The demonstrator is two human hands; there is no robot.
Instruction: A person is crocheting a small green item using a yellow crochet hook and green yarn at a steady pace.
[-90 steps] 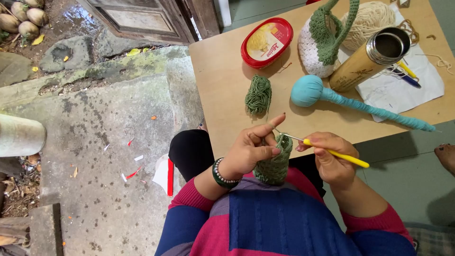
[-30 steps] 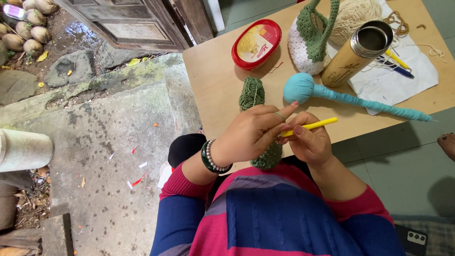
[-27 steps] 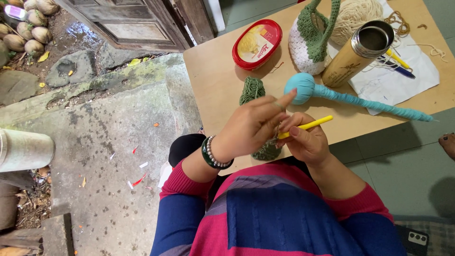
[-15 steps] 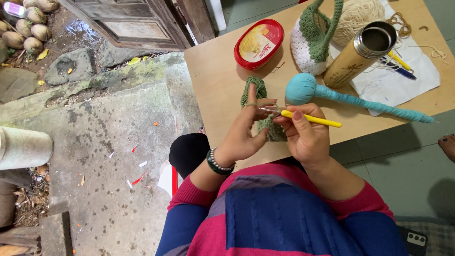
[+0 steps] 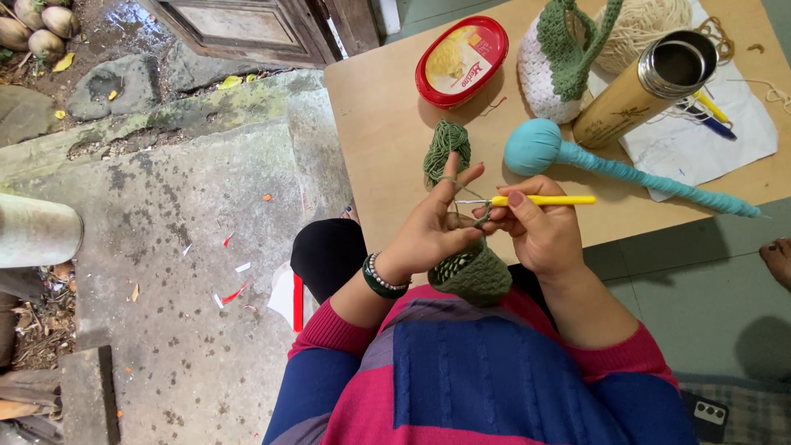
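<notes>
My left hand (image 5: 430, 229) pinches the rim of a green crocheted tube (image 5: 474, 272) that hangs below both hands, with green yarn looped over its raised forefinger. My right hand (image 5: 540, 235) grips a yellow crochet hook (image 5: 544, 200), whose metal tip points left into the stitches at the rim. The yarn runs up to a small green skein (image 5: 445, 148) lying on the wooden table (image 5: 387, 140) just beyond my fingers.
On the table stand a red oval tub (image 5: 461, 62), a white-and-green crocheted piece (image 5: 560, 58), a cream yarn ball (image 5: 643, 25), an open steel flask (image 5: 638, 86), a teal crocheted shape with a long tail (image 5: 593, 161) and paper with pens (image 5: 709, 132). A concrete floor lies left.
Both hands and the green piece have drifted slightly toward me, and the hook has swung to lie level with its tip at the rim. The left forefinger stays raised with yarn.
</notes>
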